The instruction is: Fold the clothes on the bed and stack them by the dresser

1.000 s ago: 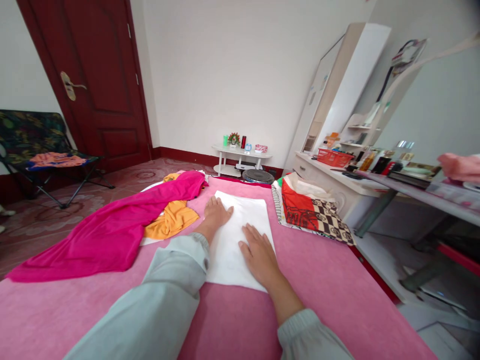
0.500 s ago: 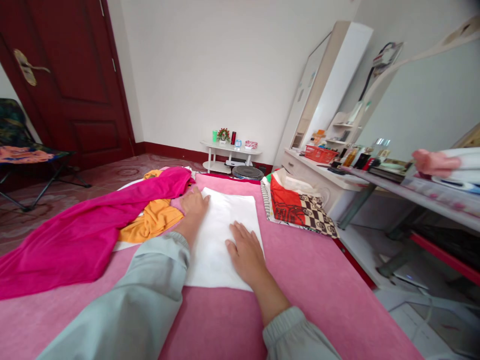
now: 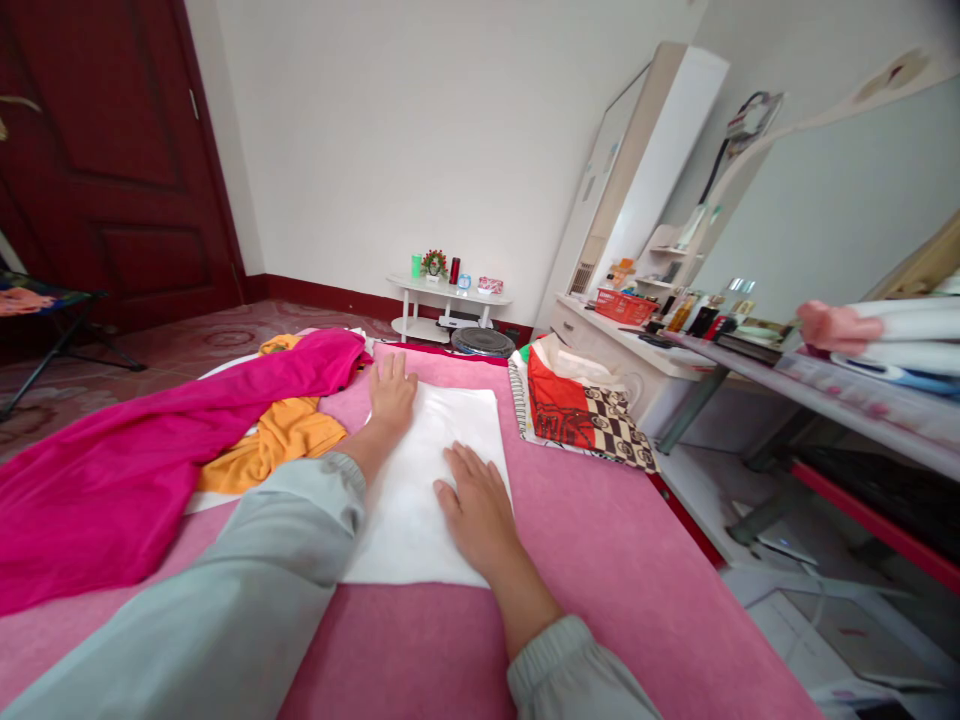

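A white cloth (image 3: 420, 500), folded into a flat rectangle, lies on the pink bedspread (image 3: 600, 560). My left hand (image 3: 392, 393) rests over its far left corner, fingers spread and pointing away from me. On the cloth's right half, my right hand (image 3: 476, 505) lies flat with the fingers apart. Neither hand grips anything. Left of the cloth are a crumpled magenta garment (image 3: 112, 480) and an orange garment (image 3: 277, 445) partly beneath it.
Folded patterned clothes (image 3: 570, 400) sit at the bed's far right. Beyond the bed stands a small white table (image 3: 450, 291). A dresser with a red basket (image 3: 625, 306) and a grey-legged table (image 3: 825, 390) line the right side.
The view has turned slightly, shifting the scene leftward. My left hand's fingers have straightened and spread at the far left corner. My right hand stays flat on the cloth.
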A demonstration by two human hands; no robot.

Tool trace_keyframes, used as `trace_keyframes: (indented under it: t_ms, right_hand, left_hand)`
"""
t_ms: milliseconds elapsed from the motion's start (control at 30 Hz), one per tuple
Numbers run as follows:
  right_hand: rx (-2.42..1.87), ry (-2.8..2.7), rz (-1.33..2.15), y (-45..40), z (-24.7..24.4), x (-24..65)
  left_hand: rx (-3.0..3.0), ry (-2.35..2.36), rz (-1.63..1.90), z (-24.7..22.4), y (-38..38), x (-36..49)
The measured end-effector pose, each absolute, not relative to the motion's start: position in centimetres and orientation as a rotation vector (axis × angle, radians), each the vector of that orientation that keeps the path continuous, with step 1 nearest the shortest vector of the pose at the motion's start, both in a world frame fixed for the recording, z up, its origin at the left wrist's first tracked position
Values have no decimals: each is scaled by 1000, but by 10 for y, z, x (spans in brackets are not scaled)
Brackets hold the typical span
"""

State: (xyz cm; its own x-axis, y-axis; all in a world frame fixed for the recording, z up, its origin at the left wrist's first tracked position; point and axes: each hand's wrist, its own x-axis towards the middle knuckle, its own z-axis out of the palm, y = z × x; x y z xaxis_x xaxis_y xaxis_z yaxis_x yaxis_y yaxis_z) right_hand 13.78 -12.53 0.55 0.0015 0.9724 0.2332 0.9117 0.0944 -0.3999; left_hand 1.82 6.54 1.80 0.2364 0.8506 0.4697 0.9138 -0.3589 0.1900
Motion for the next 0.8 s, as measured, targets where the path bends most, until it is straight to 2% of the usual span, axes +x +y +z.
trace_keyframes:
  t_ms: [167,333,633,800]
  right_hand:
    - [-1814,-1907,183,-125,7,138]
    - [-1732,-1812,207,-121,1,141]
    - [-2001,-1560,-79,-86,11,177]
    - [-2212,-1541,-21,-60,17,189]
  left_hand:
    - [-2674,-1630,-519,5,38,43]
    - [-2800,-1570,-420,-6,17,45]
    - [-2783,-1447,-708,0,18,36]
    - [-2773,-1424,-789,-3,20,37]
